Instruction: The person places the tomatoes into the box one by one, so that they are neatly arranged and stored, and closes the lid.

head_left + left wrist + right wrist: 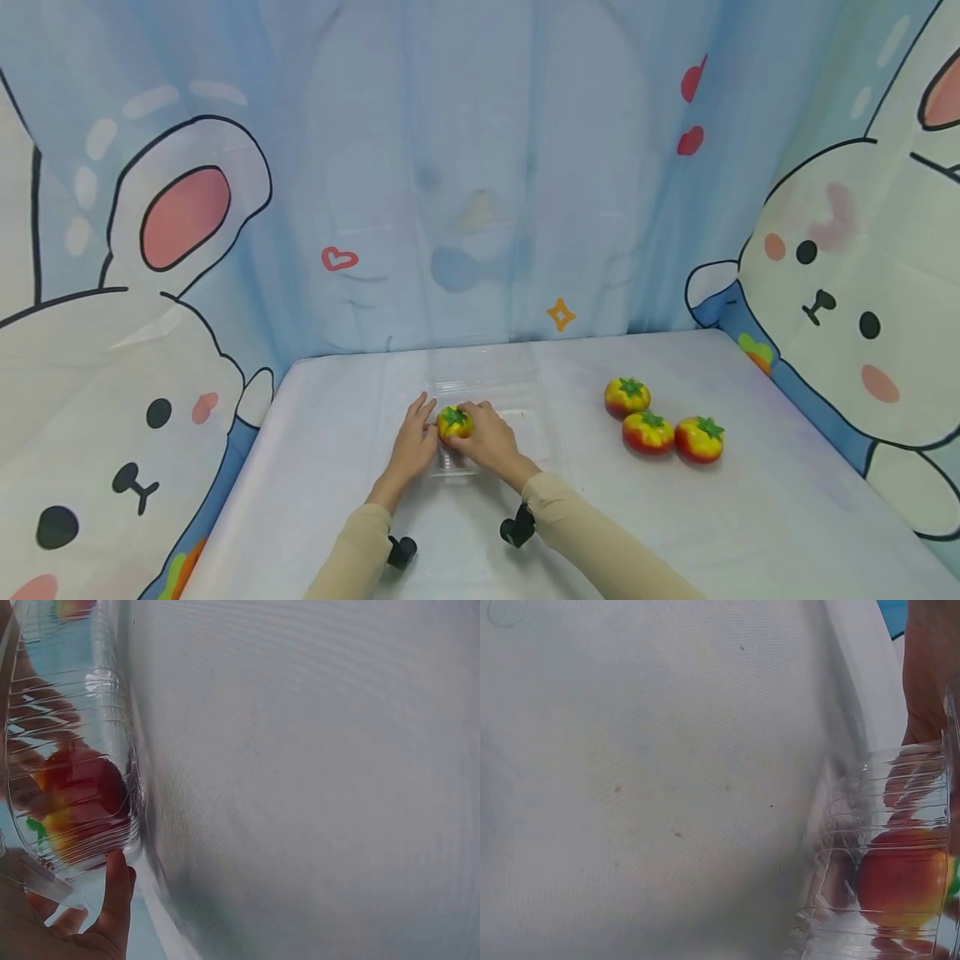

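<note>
In the head view a clear plastic clamshell box (pixel 531 421) lies with its lid raised behind it. A yellow-and-red persimmon (pixel 454 423) with a green leafy top sits at its left front part. My right hand (pixel 489 440) grips this persimmon from the right, thumb at the front and fingers behind. My left hand (pixel 412 443) lies along the box's left side, fingers mostly straight. In the left wrist view a left fingertip (pixel 116 862) touches the box's outer wall (pixel 112 720). Through the ribbed plastic in the right wrist view, the persimmon (pixel 901 881) shows red.
Three more persimmons (pixel 649 433) stand close together on the right of the table. White cloth (pixel 600 533) covers the tabletop. A blue curtain (pixel 480 167) with cartoon rabbits hangs behind it and along both sides.
</note>
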Available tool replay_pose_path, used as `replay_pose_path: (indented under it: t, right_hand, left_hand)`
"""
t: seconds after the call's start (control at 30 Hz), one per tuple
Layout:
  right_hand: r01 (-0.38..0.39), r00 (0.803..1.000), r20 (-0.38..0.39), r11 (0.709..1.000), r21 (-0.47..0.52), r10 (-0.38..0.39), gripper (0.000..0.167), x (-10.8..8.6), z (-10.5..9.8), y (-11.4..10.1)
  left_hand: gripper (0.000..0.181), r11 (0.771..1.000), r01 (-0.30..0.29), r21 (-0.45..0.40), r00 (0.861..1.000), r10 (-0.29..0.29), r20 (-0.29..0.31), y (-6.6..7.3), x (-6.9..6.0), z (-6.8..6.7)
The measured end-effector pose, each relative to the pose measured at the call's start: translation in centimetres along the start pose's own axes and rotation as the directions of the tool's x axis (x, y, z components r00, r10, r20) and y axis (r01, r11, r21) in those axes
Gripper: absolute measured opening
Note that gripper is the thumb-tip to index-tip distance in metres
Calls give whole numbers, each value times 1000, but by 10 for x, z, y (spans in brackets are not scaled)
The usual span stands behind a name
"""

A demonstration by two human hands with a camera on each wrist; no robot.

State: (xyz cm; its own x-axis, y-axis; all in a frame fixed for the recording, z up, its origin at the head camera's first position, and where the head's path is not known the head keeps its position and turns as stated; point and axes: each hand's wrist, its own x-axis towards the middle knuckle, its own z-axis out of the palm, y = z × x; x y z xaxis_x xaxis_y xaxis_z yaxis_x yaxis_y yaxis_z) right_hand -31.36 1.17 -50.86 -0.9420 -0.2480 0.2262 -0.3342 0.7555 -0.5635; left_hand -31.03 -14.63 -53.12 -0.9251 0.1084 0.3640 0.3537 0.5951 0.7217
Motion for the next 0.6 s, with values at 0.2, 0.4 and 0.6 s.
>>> replay_pose_path:
  t: [0.2,0.4,0.6]
  right_hand:
    - [-16,1000,14,1000,-6,16,57,-1,-3,2]
    - [-10,1000,12,1000,-3,10,59,-2,-9,5]
    - [-16,1000,13,1000,-5,16,59,-3,-23,7]
  left_hand:
    - [50,1000,-8,-5,1000,8,-2,1,1,0]
    - [50,1000,-7,5,1000,7,-4,-1,1,1]
    - [50,1000,2,11,1000,-2,0,-1,1,1]
